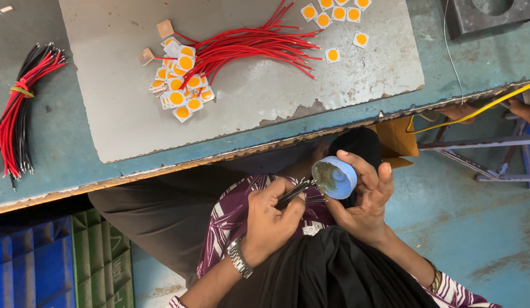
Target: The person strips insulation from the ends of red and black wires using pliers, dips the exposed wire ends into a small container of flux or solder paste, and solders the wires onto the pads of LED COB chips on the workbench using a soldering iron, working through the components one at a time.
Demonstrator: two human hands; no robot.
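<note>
Right hand (364, 197) cups a small round blue tub (335, 177) — plastic, shallow, its inside smeared with a dull grey-green paste. The fingers curl around the tub's far rim, the thumb lies along its lower edge, and the open mouth tilts toward the other hand.

Left hand (271, 219) is closed around a pair of thin dark metal tweezers (296, 191); the fingers pinch the shaft and the tips reach just beyond the fingertips, at the tub's near rim. Whether the tips touch the paste cannot be told. A metal link wristwatch (238, 258) sits on this wrist, and a gold-toned bangle (435, 278) on the other.

Both hands hover over the lap, on black folded cloth and a purple-and-white patterned sleeve (228, 214).

Beyond the fingertips runs the chipped edge of a teal-painted workbench (65, 165), worn and scuffed. On it lies a flat grey sheet (265, 91), matte and speckled. On the sheet sits a heap of small square white chips with round yellow faces (179, 82), each with thin red leads fanned out in a loose sheaf (253, 45). More loose chips (333, 12) lie at the sheet's far side. Off beyond the left hand, a bundle of red and black wires (19, 108) is cinched by a green band.

Below the left wrist are ribbed blue and green plastic crates (65, 268).
</note>
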